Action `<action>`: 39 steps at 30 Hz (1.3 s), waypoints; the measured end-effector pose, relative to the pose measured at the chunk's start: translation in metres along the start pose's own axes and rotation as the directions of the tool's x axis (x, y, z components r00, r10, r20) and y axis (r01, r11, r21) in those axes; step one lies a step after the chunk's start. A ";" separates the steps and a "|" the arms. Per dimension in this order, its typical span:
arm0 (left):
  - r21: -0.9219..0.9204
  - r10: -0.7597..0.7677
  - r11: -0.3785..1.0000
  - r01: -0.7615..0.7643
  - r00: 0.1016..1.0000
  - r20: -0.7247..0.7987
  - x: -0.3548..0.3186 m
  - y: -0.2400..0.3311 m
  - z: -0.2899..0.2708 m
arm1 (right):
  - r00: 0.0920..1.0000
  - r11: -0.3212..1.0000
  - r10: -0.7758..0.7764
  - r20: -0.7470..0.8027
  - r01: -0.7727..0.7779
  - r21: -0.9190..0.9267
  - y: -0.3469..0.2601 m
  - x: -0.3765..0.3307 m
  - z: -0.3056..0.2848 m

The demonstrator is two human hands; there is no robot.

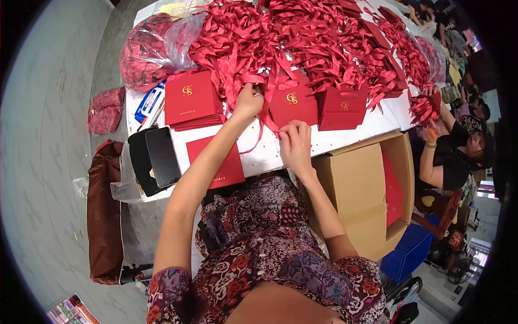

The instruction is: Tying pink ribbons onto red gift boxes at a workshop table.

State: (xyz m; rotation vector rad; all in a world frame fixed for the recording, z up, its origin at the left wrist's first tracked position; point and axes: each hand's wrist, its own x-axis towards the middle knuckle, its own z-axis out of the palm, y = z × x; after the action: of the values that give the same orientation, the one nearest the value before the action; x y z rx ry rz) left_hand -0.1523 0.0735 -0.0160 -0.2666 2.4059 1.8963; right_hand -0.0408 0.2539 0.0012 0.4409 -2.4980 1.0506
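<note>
My left hand [250, 102] reaches over the table with its fingers closed on a red satin ribbon [251, 79] at the edge of the ribbon heap. Nearer to me, my right hand [295, 144] pinches the end of a red ribbon strand. Whether both hands hold the same strand I cannot tell. Beneath my left forearm lies a flat red paper bag [229, 164], partly hidden. To the left is a stack of red paper bags [190, 98] with gold print; more red bags [294, 102] lie just beyond my right hand.
A big heap of red ribbons [318, 38] covers the table's far part. Filled plastic bags [145, 56] stand far left. A black phone [163, 156] lies at the left edge. An open cardboard box [356, 189] stands at my right. Another person [453, 146] handles ribbons at far right.
</note>
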 end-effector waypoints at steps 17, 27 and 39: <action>0.877 0.389 0.355 -0.325 0.904 0.177 -0.065 0.031 -0.039 | 0.999 0.986 -0.030 -0.020 0.026 -0.165 0.011 -0.005 0.019; 0.864 0.769 0.243 -0.441 0.630 0.105 -0.069 0.068 -0.034 | 1.000 0.987 -0.009 -0.021 0.006 -0.159 0.013 -0.004 0.019; 0.211 -0.199 0.965 0.156 0.958 0.204 -0.024 0.038 0.026 | 0.999 0.983 -0.039 -0.022 0.034 -0.183 0.016 0.004 0.025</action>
State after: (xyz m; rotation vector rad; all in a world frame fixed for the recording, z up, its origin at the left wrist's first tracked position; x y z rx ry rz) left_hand -0.1368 0.1092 0.0185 -0.2349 2.3058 1.5167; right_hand -0.0572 0.2461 -0.0223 0.4137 -2.5252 0.7993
